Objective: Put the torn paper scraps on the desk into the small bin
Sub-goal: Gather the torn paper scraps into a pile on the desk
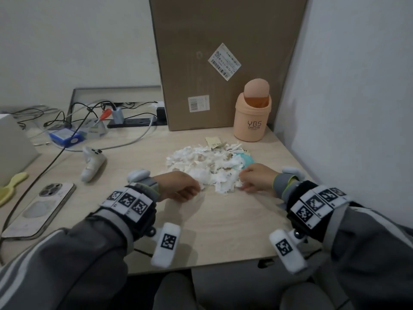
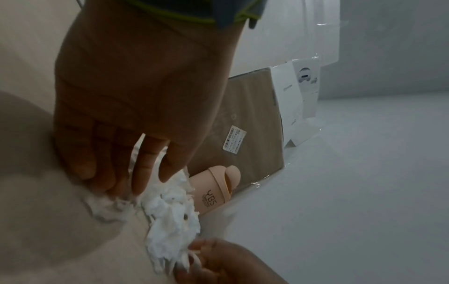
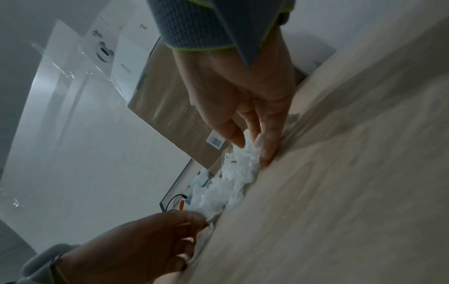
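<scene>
A: The paper scraps (image 1: 207,166) are lying in one loose white heap on the desk (image 1: 223,231), between the two hands and just short of the small bin (image 1: 252,117); why are the hands sitting either side?

B: I'd judge they are herding it; the left hand (image 1: 178,186) is resting at the heap's left edge with fingers curling in over the nearest scraps, and the right hand (image 1: 257,177) is doing the same at the right edge; from the wrist views both sets of fingers are touching paper, bent but not clamped, so neither is properly gripping a bunch yet.

A: And the bin?

B: It is standing upright behind the heap, well apart from the hands, its swing lid tipped so the mouth is showing; that is probably why the heap is being gathered first, since the opening looks narrow for loose bits; a teal piece (image 1: 245,162) is lying among them.

A: Around that?

B: A tall cardboard box (image 1: 223,63) is leaning against the wall behind the bin; a white wall is closing the right side; to the left, a phone (image 1: 40,209) is lying face down, with a white controller (image 1: 91,164), cables (image 1: 55,121) and a yellow brush (image 1: 11,189) on the pale wood-grain top.
</scene>
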`<state>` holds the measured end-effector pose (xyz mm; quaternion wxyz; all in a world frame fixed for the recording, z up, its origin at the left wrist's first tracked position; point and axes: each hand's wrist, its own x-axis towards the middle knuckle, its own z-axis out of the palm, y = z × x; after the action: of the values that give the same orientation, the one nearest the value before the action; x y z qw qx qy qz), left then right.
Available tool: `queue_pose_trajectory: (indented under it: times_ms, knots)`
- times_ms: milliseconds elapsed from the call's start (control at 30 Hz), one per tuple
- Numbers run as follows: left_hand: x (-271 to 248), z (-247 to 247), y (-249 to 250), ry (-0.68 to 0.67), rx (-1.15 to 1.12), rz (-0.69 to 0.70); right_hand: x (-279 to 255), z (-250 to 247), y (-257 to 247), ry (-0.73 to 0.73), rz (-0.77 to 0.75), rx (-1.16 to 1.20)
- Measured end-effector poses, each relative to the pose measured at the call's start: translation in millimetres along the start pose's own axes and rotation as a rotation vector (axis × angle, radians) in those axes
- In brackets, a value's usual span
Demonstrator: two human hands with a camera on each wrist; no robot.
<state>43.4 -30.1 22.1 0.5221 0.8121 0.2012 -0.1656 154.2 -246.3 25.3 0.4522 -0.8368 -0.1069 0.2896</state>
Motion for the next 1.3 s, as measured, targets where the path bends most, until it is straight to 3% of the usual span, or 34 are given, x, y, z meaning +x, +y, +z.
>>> queue_pose_trajectory:
  times_ms: [100, 267, 400, 467, 567, 700, 833, 1033, 1167, 1300]
  knots:
    - [9, 11, 10, 0.023, -0.008, 0.063, 5, 10, -10, 0.002, -0.042, 0.036]
    - [1, 1, 30, 0.099, 0.068, 0.099, 1, -9, -23, 0.098, -0.122, -0.229]
    - [15, -35, 41, 0.427, 0.009, 0.169, 13, -37, -39, 0.262, -0.118, -0.428]
    - [27, -49, 37, 0.538, 0.032, 0.116, 23, -43, -41, 0.266, -0.042, -0.477]
    - [44, -45, 26, 0.449, 0.095, -0.024, 40, -42, -35, 0.191, 0.05, -0.432]
    - [58, -18, 21, 0.326, -0.07, 0.005, 53, -30, -26, 0.105, 0.002, -0.369]
    - [69, 1, 35, 0.264, -0.072, 0.078, 61, -13, -20, 0.069, -0.089, -0.346]
    - [74, 13, 51, 0.339, -0.016, 0.123, 68, -4, -21, 0.038, -0.173, -0.448]
    - [70, -1, 57, 0.521, -0.042, 0.148, 78, -31, -29, 0.236, -0.253, -0.512]
    - [68, -19, 64, 0.734, -0.073, 0.188, 85, -68, -53, 0.635, -0.402, -0.496]
